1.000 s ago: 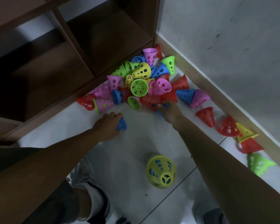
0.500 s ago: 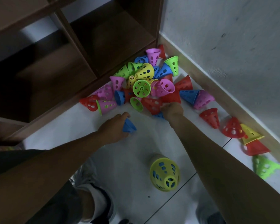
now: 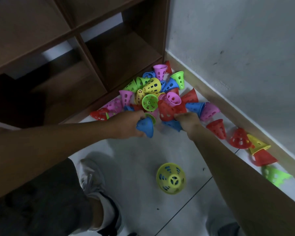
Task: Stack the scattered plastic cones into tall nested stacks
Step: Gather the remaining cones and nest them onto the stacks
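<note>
A heap of perforated plastic cones (image 3: 156, 95) in red, blue, green, yellow and pink lies in the floor corner between the shelf and the wall. My left hand (image 3: 126, 125) grips a blue cone (image 3: 145, 127) just in front of the heap. My right hand (image 3: 188, 120) holds a second blue cone (image 3: 172, 124) at the heap's near edge, with a red cone (image 3: 166, 111) pressed against its fingers. A lone yellow cone (image 3: 171, 178) lies on the tiles closer to me.
A dark wooden shelf unit (image 3: 95, 53) stands on the left. The wall and skirting (image 3: 228, 103) run along the right, with loose red, yellow and green cones (image 3: 255, 147) strung beside them. My legs and shoes (image 3: 95, 181) are at the bottom.
My left hand has lifted its blue cone and carried it right, close to my right hand. My right hand has taken hold of the blue cone at the heap's edge.
</note>
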A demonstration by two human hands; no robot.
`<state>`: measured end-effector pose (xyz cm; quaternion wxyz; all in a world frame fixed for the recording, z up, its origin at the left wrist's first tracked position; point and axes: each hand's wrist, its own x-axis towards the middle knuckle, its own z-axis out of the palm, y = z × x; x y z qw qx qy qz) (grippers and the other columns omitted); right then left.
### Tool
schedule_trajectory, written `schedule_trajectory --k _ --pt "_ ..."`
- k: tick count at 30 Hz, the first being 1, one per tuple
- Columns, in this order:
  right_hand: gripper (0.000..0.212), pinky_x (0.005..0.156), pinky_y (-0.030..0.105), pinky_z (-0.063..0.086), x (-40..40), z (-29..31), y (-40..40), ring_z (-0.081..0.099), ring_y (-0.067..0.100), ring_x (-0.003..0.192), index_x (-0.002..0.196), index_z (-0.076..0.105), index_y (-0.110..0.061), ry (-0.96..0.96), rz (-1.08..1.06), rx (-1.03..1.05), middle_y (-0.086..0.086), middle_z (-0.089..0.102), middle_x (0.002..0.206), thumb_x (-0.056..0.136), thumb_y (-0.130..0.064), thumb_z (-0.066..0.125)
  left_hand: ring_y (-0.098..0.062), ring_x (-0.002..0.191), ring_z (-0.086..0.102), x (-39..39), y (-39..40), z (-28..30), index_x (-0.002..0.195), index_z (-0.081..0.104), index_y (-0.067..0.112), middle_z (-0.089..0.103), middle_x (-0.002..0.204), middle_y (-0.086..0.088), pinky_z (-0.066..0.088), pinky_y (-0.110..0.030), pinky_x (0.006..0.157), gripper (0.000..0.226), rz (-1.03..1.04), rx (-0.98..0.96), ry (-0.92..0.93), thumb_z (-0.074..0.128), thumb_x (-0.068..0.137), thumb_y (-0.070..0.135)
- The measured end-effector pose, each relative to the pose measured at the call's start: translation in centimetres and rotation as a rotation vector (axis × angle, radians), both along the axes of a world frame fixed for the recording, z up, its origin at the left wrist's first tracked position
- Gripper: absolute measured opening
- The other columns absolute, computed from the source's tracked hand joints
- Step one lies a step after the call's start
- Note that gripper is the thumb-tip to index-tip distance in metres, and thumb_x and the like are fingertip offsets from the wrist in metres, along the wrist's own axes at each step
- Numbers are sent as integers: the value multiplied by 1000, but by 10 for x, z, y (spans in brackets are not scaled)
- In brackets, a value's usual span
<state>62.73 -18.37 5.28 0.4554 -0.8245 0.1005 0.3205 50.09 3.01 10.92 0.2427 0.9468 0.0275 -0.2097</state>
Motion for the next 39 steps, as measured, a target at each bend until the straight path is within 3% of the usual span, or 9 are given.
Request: schedule_trajectory --k 3,6,11,14,18,24,29,33,39 --pt "21 87 43 57 -7 16 -2 63 25 91 107 66 -2 4 -72 116 13 65 100 89 -13 68 -18 85 62 2 -10 35 113 56 18 65 99 0 51 -40 78 48 -73 -17 -10 78 80 44" --pt "11 89 49 57 -12 24 -12 68 30 89 88 70 -6 33 -125 189 17 72 101 86 -16 70 -15 85 63 -1 -21 69 112 60 22 67 96 4 51 -40 80 46 -97 -52 -10 75 80 52" --pt "28 92 54 55 -20 33 -38 70 33 94 61 74 -15 42 -122 206 5 74 86 86 -27 68 -13 75 62 -11 -37 115 102 64 32 67 83 3 52 -42 74 37 -144 -87 -24 78 76 54" --pt "21 93 50 55 -28 49 -51 66 27 86 70 70 -14 47 -139 250 5 71 84 89 -19 65 -15 76 65 -18 -47 131 102 67 34 69 85 4 54 -44 76 37 -138 -150 -3 81 73 52" --pt "16 67 33 57 -33 66 -70 64 18 72 80 65 -10 30 -157 302 5 68 87 94 -13 59 -18 84 68 -26 -65 143 109 68 35 71 94 2 55 -45 79 45 -147 -177 38 84 70 52" --pt "23 75 36 58 -39 88 -84 67 22 84 76 65 -11 -53 -133 424 5 69 89 98 -16 59 0 91 58 -47 -90 138 109 72 28 62 95 14 41 -8 75 48 -227 -130 -42 87 68 47" --pt "24 81 38 57 -42 97 -86 69 27 100 77 63 -10 -71 -59 482 11 71 104 99 -19 58 -8 90 58 -66 -107 122 108 71 28 60 99 9 46 -26 83 54 -264 -88 -82 86 63 53" --pt "27 85 36 58 -41 97 -90 68 30 108 107 64 1 -64 28 483 17 70 118 99 -23 58 -8 92 57 -73 -118 109 109 67 29 55 101 11 48 -31 83 56 -265 -23 -79 83 63 57" --pt "38 87 39 56 -37 105 -96 70 26 99 116 62 7 -49 103 510 16 71 108 92 -23 66 -10 92 58 -79 -129 87 110 63 33 45 107 13 52 -35 79 58 -252 48 -111 79 62 62"
